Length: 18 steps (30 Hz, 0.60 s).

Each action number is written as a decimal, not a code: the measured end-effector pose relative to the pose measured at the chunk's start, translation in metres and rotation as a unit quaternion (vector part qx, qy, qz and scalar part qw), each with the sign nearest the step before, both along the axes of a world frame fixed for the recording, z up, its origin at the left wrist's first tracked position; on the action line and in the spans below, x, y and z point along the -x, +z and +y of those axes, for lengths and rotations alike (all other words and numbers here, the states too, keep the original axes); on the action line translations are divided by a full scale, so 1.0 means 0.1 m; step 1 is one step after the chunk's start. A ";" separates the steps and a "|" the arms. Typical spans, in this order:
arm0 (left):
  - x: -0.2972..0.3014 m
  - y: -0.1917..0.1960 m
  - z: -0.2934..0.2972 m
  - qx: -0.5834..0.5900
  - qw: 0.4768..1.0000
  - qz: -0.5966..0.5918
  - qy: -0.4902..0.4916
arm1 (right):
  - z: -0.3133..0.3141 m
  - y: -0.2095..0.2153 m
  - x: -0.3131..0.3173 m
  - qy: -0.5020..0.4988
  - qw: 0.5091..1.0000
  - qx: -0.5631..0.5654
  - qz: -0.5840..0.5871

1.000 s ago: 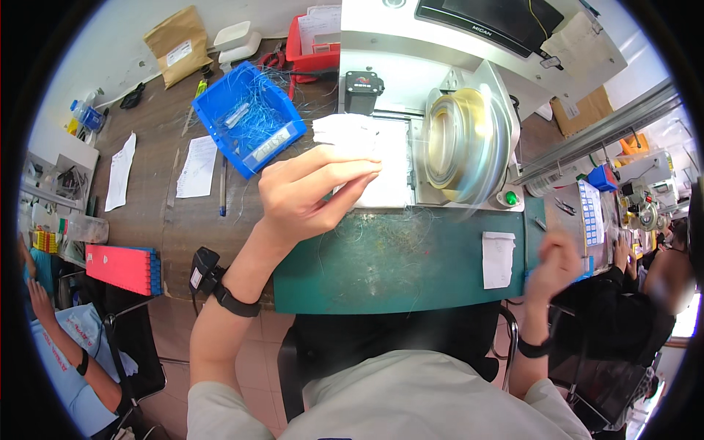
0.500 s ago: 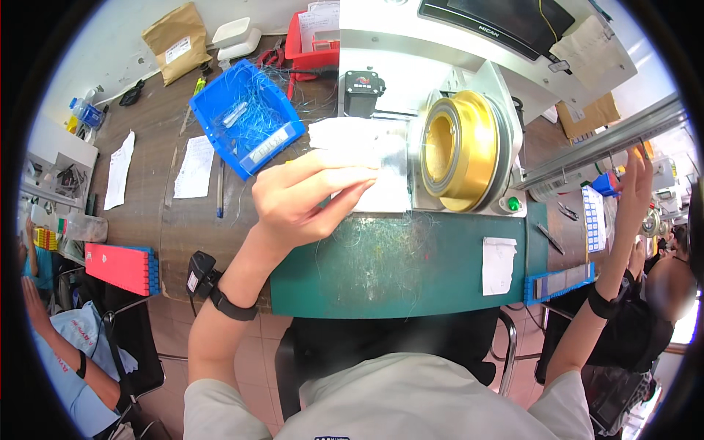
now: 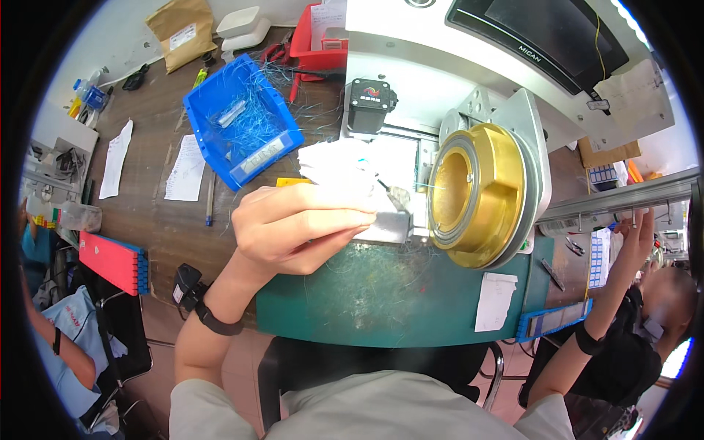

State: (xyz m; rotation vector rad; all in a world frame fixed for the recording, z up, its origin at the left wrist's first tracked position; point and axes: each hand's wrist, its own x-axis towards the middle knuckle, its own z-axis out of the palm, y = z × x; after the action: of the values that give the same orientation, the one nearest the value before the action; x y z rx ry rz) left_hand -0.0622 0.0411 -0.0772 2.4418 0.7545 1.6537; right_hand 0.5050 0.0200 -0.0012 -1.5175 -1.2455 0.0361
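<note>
My left hand is held over the bench front, left of a gold ring-shaped machine part. Its thumb and fingers are pinched together, and whatever lies between the tips is too small to make out. A thin bluish strand shows at the ring's opening. Behind the hand lies crumpled white paper, with a small metal block beside the fingertips. Far to the right, my right hand reaches up to a metal rail with hooks. Its fingers are stretched upward by a hook; no held thing can be seen.
A blue bin of tangled blue strands stands at left, near a red bin. A black motor-like block sits behind the paper. A green mat covers the bench front. People sit at both sides.
The view has shifted, so the gold ring and both hands appear lower. My left hand stays pinched beside the ring. My right hand stays up at the hooked rail.
</note>
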 end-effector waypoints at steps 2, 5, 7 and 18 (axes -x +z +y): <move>0.00 0.05 -0.03 0.017 1.000 0.003 -0.017 | 0.00 0.05 0.00 -0.018 1.000 0.000 0.025; -0.02 0.04 -0.03 0.019 1.000 -0.005 -0.016 | -0.02 0.01 -0.15 0.019 0.999 0.003 0.048; -0.05 -0.01 -0.02 0.011 1.000 -0.022 -0.002 | -0.02 -0.01 -0.22 0.065 0.996 0.062 -0.007; -0.02 0.03 -0.04 0.026 0.999 -0.016 -0.025 | -1.28 0.89 1.16 0.136 0.951 -0.222 0.164</move>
State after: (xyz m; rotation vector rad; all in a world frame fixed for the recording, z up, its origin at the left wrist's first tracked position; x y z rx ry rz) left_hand -0.0603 0.0368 -0.0739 2.3724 0.7172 1.6303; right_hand 0.3887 -0.1084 0.0878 -0.9022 -1.0923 0.1706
